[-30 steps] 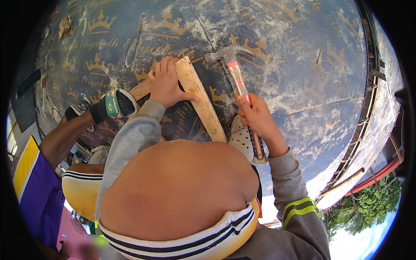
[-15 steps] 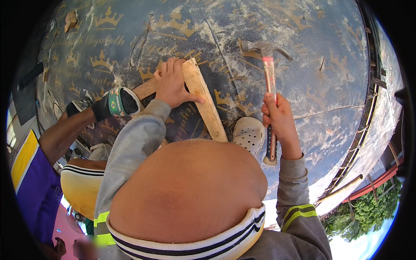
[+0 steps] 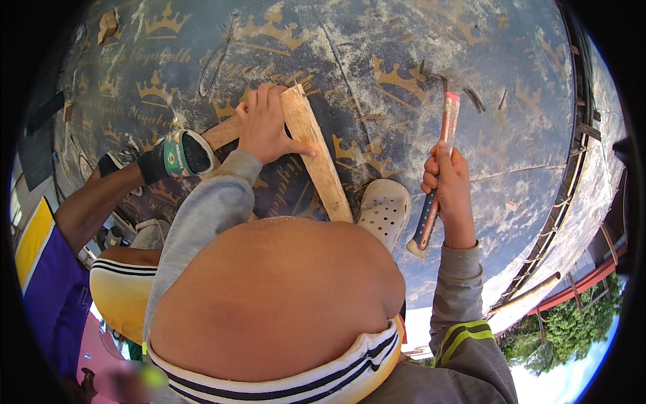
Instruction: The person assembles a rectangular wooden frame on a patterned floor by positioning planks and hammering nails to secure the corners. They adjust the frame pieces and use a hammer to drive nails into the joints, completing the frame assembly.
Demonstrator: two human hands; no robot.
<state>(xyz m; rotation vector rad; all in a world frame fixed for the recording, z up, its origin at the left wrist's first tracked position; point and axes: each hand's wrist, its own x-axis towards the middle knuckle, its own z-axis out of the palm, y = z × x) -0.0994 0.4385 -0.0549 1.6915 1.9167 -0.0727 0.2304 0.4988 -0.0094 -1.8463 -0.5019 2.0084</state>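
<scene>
My left hand grips the corner where two pieces of wood meet. Its fingers lie over the end of the board, and the thumb presses on the face of a pale wooden batten that slants toward my knee. The other piece, a wooden board, runs left from under the hand. A thin point, perhaps a nail, shows at the batten's far end. My right hand is closed around the handle of a claw hammer, held to the right of the wood. Motion blurs the hammer's head.
My foot in a light perforated clog rests beside the batten. A co-worker's foot in a dark slide sandal touches or nearly touches the left board. A wire loop and a wood block lie farther off on the dark printed panel.
The hammer has swung to the right and tilted, its head now blurred. My right hand has shifted slightly right. My left hand and the wood have stayed nearly in place.
</scene>
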